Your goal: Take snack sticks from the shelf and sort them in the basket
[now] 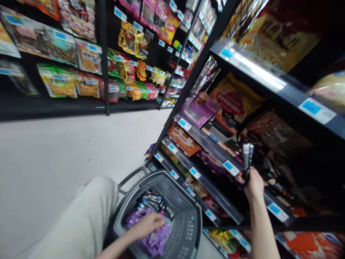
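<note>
Okay so your right hand [253, 181] is over at the shelf [208, 145], fingers closed around a little bunch of slim black-and-silver sticks [248, 154], which poke up out of your grip right by the shelf's front edge. More dark packets [280, 187] lie on that shelf just beyond your hand. Your left hand [152, 221] is above the grey basket [185, 225], fingers loosely curled in, but it's kinda blurry so I can't tell if you've got hold of anything there. Inside the basket you've got a heap of purple packets [155, 244] below that hand, with a pile of dark slim sachets [151, 201] next to them. The basket is right beside your leg [81, 219], in light pants. Up the shelf from your right hand there's a purple bag [199, 108] next to a yellow bag [231, 97], with blue-and-white price tags [231, 167] along the edge.
</note>
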`<state>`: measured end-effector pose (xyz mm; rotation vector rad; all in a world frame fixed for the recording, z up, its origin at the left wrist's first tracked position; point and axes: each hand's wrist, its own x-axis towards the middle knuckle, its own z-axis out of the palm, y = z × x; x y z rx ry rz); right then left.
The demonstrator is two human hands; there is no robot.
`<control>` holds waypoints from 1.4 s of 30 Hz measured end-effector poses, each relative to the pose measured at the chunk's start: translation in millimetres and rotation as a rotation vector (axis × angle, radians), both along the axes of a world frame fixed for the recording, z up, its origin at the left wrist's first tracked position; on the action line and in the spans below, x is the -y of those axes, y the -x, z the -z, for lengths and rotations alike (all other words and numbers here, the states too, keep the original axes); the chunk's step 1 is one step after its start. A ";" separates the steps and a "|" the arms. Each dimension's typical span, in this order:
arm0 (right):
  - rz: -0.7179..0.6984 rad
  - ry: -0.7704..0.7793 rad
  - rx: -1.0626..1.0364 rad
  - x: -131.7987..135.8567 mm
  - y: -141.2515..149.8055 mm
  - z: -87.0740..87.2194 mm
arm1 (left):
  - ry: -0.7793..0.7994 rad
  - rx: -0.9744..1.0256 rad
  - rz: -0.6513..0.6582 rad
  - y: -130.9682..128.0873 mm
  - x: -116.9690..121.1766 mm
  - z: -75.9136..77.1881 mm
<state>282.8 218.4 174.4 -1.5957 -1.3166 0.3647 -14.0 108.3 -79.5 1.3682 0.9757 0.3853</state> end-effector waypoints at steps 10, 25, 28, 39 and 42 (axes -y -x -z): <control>-0.610 0.858 -0.490 159.2 135.0 187.6 | 0.499 0.660 -0.163 27.3 -10.9 -34.2; -0.369 0.696 -0.586 189.8 108.2 242.4 | 0.175 0.366 -0.355 23.5 -1.8 5.8; -0.392 0.692 -0.602 192.8 108.7 243.1 | 0.163 0.374 -0.353 24.5 -1.3 0.1; -0.567 0.542 -0.418 189.6 155.9 252.7 | -0.205 0.268 -0.342 8.9 24.5 -34.6; -0.556 0.598 -0.625 190.1 173.4 259.2 | -0.162 0.333 -0.272 9.2 22.9 -31.4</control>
